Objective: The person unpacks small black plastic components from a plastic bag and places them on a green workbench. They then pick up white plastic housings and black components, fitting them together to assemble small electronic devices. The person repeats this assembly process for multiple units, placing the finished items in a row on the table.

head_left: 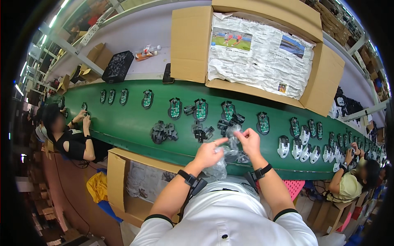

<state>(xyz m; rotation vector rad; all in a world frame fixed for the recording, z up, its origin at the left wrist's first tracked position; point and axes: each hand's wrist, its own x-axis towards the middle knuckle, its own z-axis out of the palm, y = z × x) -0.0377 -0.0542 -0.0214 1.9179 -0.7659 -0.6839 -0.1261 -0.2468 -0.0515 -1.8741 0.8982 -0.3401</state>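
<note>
- Nearest, the left hand point(209, 152) grips a clear plastic bag point(223, 158) from below, fingers closed on it.
- The right hand point(249, 141) pinches the bag's top, spreading it over the green belt point(131, 123), seemingly to open it.
- Dark mouse parts point(163, 132) and circuit boards point(175, 108) lie spaced along the belt beyond.

Long green conveyor bench point(123, 123) crosses frame from left to right. Pale grey shelf point(135, 33) runs behind it (metal frame posts at upper left). Ceiling strip lights point(55, 18) glow in upper left corner. Stacked cardboard boxes point(336, 20) fill upper right. Brown floor point(78, 197) shows at lower left.
</note>
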